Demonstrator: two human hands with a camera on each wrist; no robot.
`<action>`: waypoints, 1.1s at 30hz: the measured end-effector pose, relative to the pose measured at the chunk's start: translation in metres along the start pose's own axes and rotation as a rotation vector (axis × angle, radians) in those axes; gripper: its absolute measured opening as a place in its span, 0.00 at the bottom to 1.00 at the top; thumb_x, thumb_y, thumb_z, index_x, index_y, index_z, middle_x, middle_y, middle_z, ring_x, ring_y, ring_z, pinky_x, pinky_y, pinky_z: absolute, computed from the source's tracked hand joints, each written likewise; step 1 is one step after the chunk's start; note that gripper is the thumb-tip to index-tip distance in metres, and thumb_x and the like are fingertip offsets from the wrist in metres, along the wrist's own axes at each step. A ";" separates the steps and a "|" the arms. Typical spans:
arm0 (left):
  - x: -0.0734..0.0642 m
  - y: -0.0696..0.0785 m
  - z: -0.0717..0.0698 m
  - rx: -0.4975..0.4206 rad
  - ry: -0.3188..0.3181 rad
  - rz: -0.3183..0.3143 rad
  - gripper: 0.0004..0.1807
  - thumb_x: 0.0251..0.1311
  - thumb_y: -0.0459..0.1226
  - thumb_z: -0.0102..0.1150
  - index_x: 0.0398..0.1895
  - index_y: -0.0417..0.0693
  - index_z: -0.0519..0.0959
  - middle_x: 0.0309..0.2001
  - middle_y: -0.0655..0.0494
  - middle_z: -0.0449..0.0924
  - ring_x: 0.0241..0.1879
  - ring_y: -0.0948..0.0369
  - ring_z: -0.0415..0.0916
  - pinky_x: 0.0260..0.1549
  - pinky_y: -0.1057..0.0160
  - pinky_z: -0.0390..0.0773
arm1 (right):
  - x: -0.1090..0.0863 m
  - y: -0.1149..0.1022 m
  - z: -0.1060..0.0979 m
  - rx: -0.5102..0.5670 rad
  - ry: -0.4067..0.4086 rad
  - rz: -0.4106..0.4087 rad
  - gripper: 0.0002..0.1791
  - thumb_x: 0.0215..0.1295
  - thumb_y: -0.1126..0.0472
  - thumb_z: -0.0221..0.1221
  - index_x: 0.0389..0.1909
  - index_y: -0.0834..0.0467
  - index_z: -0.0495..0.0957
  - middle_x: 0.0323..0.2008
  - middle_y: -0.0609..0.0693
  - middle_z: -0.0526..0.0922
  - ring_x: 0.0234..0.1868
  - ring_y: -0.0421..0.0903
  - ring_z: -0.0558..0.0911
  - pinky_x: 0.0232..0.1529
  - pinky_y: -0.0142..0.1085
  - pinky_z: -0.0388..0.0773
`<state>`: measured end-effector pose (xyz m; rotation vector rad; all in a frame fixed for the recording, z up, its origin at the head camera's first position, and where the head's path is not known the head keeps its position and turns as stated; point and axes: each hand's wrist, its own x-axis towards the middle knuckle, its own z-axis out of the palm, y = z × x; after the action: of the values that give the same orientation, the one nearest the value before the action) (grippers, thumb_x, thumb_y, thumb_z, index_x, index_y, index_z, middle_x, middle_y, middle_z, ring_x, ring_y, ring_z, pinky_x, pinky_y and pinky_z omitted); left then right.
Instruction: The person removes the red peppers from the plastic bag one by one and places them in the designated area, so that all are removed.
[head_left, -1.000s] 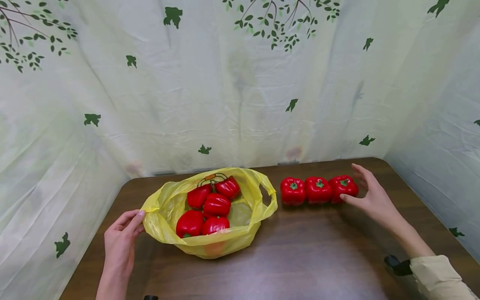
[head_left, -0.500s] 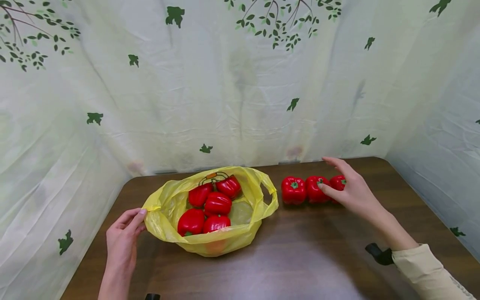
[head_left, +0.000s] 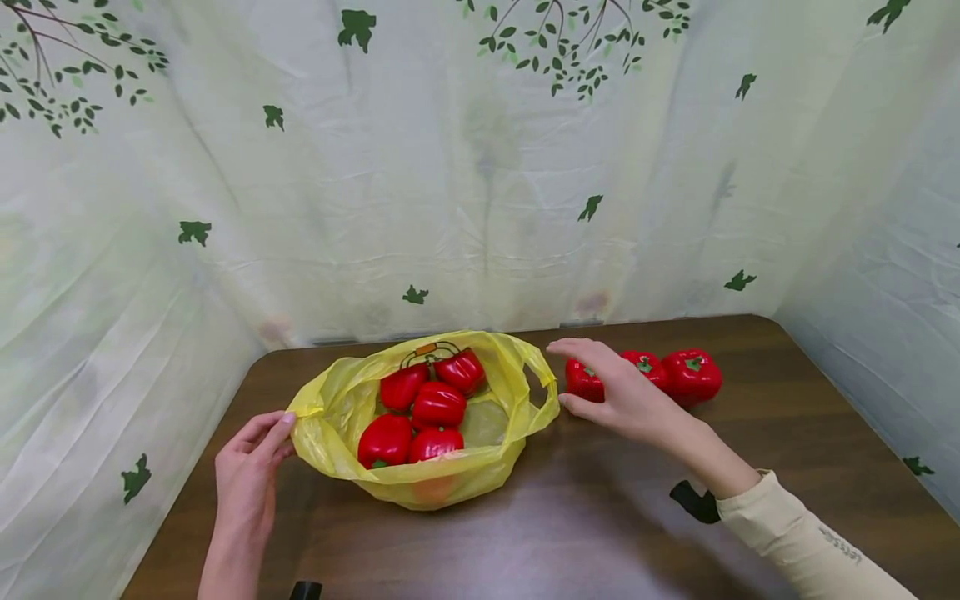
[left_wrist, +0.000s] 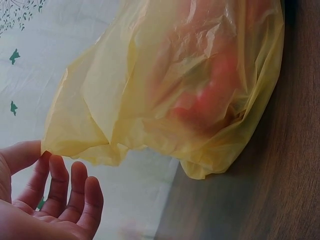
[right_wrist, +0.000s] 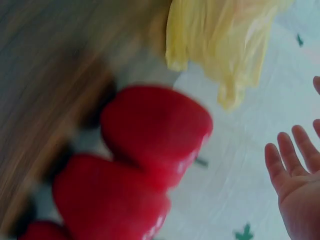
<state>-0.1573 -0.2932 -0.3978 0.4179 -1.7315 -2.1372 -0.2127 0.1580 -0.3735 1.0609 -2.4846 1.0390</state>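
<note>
A yellow plastic bag (head_left: 442,492) stands with its mouth spread on the wooden table. Several red bell peppers (head_left: 438,404) lie inside it, visible through the opening. My left hand (head_left: 251,471) pinches the bag's left edge between thumb and fingertips, which the left wrist view also shows. My right hand (head_left: 630,404), fingers apart and holding nothing, is beside the bag's right handle (head_left: 542,383). It passes in front of a row of three red bell peppers. The left pepper (head_left: 582,382) and the middle one (head_left: 647,367) are partly hidden by it; the right pepper (head_left: 692,377) shows fully.
Thin dark loops with an orange piece (head_left: 425,350) show at the back inside the bag. A pale curtain (head_left: 480,208) printed with leaves rises behind the dark wooden table (head_left: 480,550). Black straps (head_left: 693,502) show near the right wrist.
My right hand has moved left, from around the rightmost pepper across the row to the bag's right handle. My left hand keeps its pinch on the bag.
</note>
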 end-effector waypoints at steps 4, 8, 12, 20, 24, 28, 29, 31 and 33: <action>0.000 0.000 0.000 0.010 0.000 -0.008 0.09 0.59 0.35 0.69 0.38 0.38 0.84 0.35 0.54 0.82 0.30 0.62 0.78 0.31 0.69 0.81 | 0.010 -0.007 0.016 0.013 -0.046 -0.033 0.34 0.58 0.62 0.70 0.66 0.55 0.69 0.63 0.47 0.72 0.64 0.47 0.69 0.59 0.47 0.73; 0.000 0.000 0.000 0.016 -0.002 -0.008 0.10 0.59 0.35 0.69 0.39 0.38 0.84 0.35 0.54 0.82 0.30 0.62 0.79 0.30 0.69 0.81 | 0.019 -0.014 0.028 0.053 -0.066 -0.046 0.34 0.59 0.60 0.69 0.66 0.54 0.69 0.62 0.45 0.72 0.61 0.44 0.70 0.57 0.46 0.75; 0.001 0.001 0.001 0.002 -0.005 -0.005 0.08 0.59 0.34 0.69 0.38 0.38 0.84 0.34 0.54 0.82 0.29 0.62 0.78 0.29 0.69 0.81 | 0.027 -0.021 0.039 0.108 -0.088 -0.064 0.33 0.60 0.61 0.69 0.66 0.54 0.70 0.62 0.44 0.72 0.60 0.43 0.70 0.58 0.45 0.74; 0.001 0.004 0.000 -0.009 -0.020 -0.011 0.08 0.59 0.35 0.68 0.39 0.39 0.84 0.35 0.54 0.82 0.30 0.62 0.79 0.31 0.70 0.81 | 0.039 -0.032 0.061 0.207 -0.133 -0.076 0.28 0.62 0.62 0.67 0.63 0.55 0.71 0.59 0.43 0.75 0.60 0.41 0.72 0.57 0.43 0.75; 0.001 0.005 0.001 -0.010 -0.032 -0.007 0.10 0.60 0.35 0.68 0.40 0.38 0.83 0.36 0.54 0.81 0.31 0.61 0.79 0.33 0.70 0.81 | 0.043 -0.036 0.075 0.253 -0.160 -0.042 0.27 0.63 0.63 0.66 0.62 0.54 0.72 0.57 0.42 0.75 0.57 0.39 0.73 0.55 0.44 0.76; 0.002 0.004 0.002 -0.020 -0.039 -0.003 0.09 0.60 0.34 0.68 0.39 0.38 0.83 0.36 0.54 0.82 0.31 0.62 0.80 0.33 0.69 0.81 | 0.046 -0.040 0.088 0.277 -0.207 0.013 0.25 0.63 0.62 0.66 0.61 0.54 0.72 0.56 0.46 0.77 0.56 0.39 0.74 0.55 0.42 0.77; 0.002 0.004 0.002 -0.024 -0.036 -0.003 0.08 0.60 0.34 0.67 0.39 0.38 0.83 0.36 0.54 0.82 0.31 0.62 0.80 0.33 0.69 0.81 | 0.046 -0.041 0.091 0.281 -0.220 0.024 0.25 0.64 0.62 0.66 0.61 0.54 0.73 0.56 0.47 0.77 0.56 0.39 0.74 0.55 0.42 0.77; 0.002 0.004 0.002 -0.032 -0.034 0.002 0.08 0.60 0.34 0.67 0.39 0.37 0.83 0.36 0.53 0.81 0.31 0.61 0.80 0.33 0.69 0.82 | 0.047 -0.044 0.096 0.276 -0.243 0.045 0.24 0.64 0.61 0.65 0.61 0.56 0.73 0.57 0.50 0.77 0.55 0.42 0.75 0.55 0.42 0.76; 0.002 0.004 0.002 -0.035 -0.030 0.008 0.08 0.60 0.34 0.67 0.39 0.37 0.83 0.36 0.53 0.81 0.31 0.61 0.80 0.33 0.69 0.82 | 0.048 -0.046 0.100 0.274 -0.268 0.066 0.24 0.66 0.59 0.64 0.61 0.57 0.74 0.57 0.51 0.78 0.54 0.45 0.76 0.55 0.42 0.76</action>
<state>-0.1598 -0.2937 -0.3936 0.3703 -1.7058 -2.1757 -0.2095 0.0409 -0.3988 1.2793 -2.6530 1.3708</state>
